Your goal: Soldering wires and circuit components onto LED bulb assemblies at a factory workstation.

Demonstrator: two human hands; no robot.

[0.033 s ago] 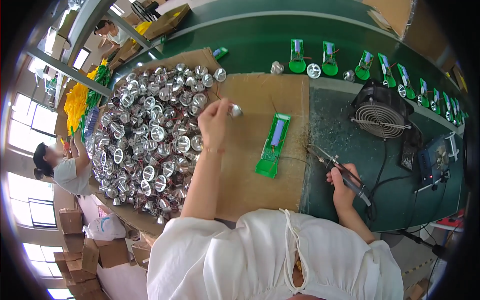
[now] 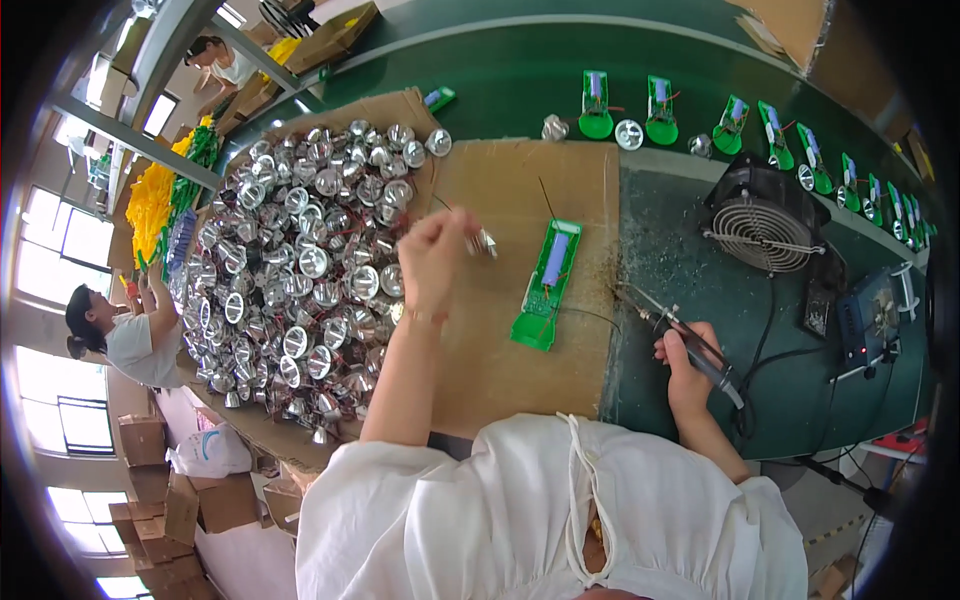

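Note:
My left hand (image 2: 432,262) is closed with its fingers pinched over the cardboard, and a small silver reflector cup (image 2: 484,243) dangles just right of the fingertips, slightly blurred. The grip itself, probably on its thin wires, is partly hidden. To the right lies a green plastic housing (image 2: 535,328) with a purple cylindrical cell (image 2: 556,260) and thin wires in it, touched by neither hand. A soldering iron (image 2: 712,368) is held in my right hand (image 2: 688,372), its tip pointing up and left toward the housing. Left of my left hand spreads a large heap of reflector cups (image 2: 313,263).
A cardboard sheet (image 2: 480,370) covers the bench's middle. Right of it stand a black fan (image 2: 765,240) and a blue soldering station (image 2: 868,325) with cables. Several green housings (image 2: 660,125) with reflectors line the far side. Two co-workers (image 2: 135,340) sit at the left.
My left hand has shifted slightly right and down, and the reflector cup has moved with it and tilted. My right hand with the soldering iron stays almost in place.

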